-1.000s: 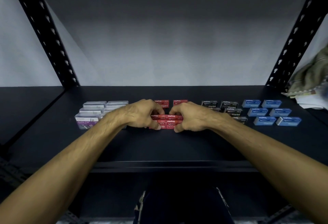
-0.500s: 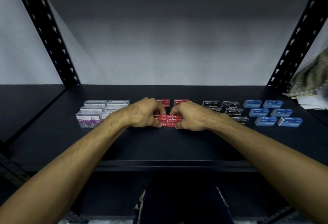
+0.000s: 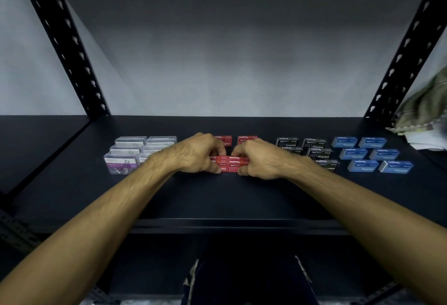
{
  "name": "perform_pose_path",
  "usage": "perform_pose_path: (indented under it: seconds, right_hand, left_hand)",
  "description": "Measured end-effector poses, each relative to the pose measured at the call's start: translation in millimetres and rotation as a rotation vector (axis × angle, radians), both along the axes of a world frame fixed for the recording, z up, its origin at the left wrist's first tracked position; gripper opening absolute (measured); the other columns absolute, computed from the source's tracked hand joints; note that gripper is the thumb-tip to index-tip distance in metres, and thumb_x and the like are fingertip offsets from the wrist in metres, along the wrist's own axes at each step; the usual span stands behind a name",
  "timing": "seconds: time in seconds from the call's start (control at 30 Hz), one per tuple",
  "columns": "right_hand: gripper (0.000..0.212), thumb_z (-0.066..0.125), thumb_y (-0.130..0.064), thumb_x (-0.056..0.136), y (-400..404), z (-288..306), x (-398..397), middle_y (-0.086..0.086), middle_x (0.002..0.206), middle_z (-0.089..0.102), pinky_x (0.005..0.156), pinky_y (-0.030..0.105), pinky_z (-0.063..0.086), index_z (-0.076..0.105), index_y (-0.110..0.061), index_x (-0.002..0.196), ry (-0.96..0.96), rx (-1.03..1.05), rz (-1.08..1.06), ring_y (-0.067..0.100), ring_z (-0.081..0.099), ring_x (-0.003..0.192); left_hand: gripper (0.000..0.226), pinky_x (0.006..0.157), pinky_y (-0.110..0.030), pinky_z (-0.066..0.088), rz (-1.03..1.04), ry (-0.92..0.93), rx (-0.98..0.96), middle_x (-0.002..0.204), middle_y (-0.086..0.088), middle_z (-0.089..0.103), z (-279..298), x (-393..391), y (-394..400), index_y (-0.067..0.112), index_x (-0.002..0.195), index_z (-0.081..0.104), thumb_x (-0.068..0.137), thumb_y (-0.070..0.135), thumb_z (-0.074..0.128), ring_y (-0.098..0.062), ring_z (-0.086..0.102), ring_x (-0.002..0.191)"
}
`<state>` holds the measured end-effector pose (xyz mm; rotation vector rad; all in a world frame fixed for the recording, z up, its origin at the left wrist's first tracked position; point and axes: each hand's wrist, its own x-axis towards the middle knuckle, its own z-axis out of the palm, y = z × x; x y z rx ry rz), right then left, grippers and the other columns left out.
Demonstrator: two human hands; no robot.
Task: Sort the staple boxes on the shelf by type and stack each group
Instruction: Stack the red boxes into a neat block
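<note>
A block of red staple boxes [image 3: 231, 163] sits in the middle of the black shelf [image 3: 217, 198]. My left hand [image 3: 196, 153] grips its left end and my right hand [image 3: 262, 158] grips its right end, thumbs at the front. Two more red boxes [image 3: 245, 139] stand behind them. Black staple boxes [image 3: 314, 150] lie to the right, partly hidden by my right wrist. Blue staple boxes [image 3: 370, 153] lie in two columns further right. Clear paper clip boxes [image 3: 135, 153] stand at the left.
Perforated black uprights [image 3: 72, 46] rise at both back corners of the shelf. A crumpled cloth and papers [image 3: 425, 113] lie at the far right. The shelf's front edge [image 3: 229, 222] runs below my forearms, with a dark lower level under it.
Both hands stay on the red block and shift it slightly back; the fingers close a little tighter over its top.
</note>
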<state>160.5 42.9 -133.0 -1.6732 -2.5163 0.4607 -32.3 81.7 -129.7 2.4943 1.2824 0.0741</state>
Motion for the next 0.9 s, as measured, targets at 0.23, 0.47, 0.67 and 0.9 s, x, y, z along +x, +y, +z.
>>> perform_pose_path:
  seconds: [0.23, 0.47, 0.67, 0.9]
  right_hand:
    - [0.035, 0.071, -0.027, 0.087, 0.4, 0.1, 1.4, -0.004, 0.104, 0.066, 0.08, 0.033, 0.057, 0.063, -0.023, 0.121, 0.01, -0.005, -0.005, 0.012, 0.064, 0.086]
    - [0.035, 0.072, -0.028, 0.087, 1.1, -0.5, 1.6, -0.004, 0.104, 0.066, 0.078, 0.032, 0.056, 0.064, -0.023, 0.12, 0.012, 0.003, -0.014, 0.012, 0.064, 0.087]
    - [0.058, 0.072, -0.052, 0.08, -0.5, 13.1, 9.3, -0.007, 0.108, 0.064, 0.08, 0.028, 0.051, 0.059, -0.024, 0.129, 0.02, 0.023, -0.08, 0.012, 0.062, 0.092]
    - [0.044, 0.058, -0.037, 0.096, 19.4, 23.7, 26.5, 0.004, 0.135, 0.057, 0.095, 0.031, 0.047, 0.055, -0.017, 0.135, 0.145, 0.199, -0.216, 0.019, 0.057, 0.118]
  left_hand:
    - [0.032, 0.067, -0.019, 0.043, 0.009, 0.001, 0.001, 0.092, 0.011, 0.064, -0.7, -0.3, 1.0, 0.029, 0.107, 0.065, 0.079, 0.033, 0.08, -0.006, 0.061, 0.079]
    - [0.034, 0.064, -0.018, 0.042, 0.008, 0.002, 0.004, 0.09, 0.012, 0.063, -0.1, -0.3, 0.1, 0.028, 0.11, 0.064, 0.08, 0.034, 0.079, -0.002, 0.059, 0.073]
    - [0.051, 0.079, -0.027, 0.051, 0.017, -0.015, 0.008, 0.102, 0.008, 0.065, 19.0, -9.3, -0.6, 0.029, 0.119, 0.064, 0.075, 0.049, 0.079, -0.009, 0.063, 0.089]
    - [0.025, 0.061, -0.023, 0.05, 0.132, -0.245, 0.077, 0.109, 0.006, 0.069, 36.0, -3.3, 28.6, 0.022, 0.115, 0.067, 0.096, 0.036, 0.058, -0.008, 0.065, 0.054]
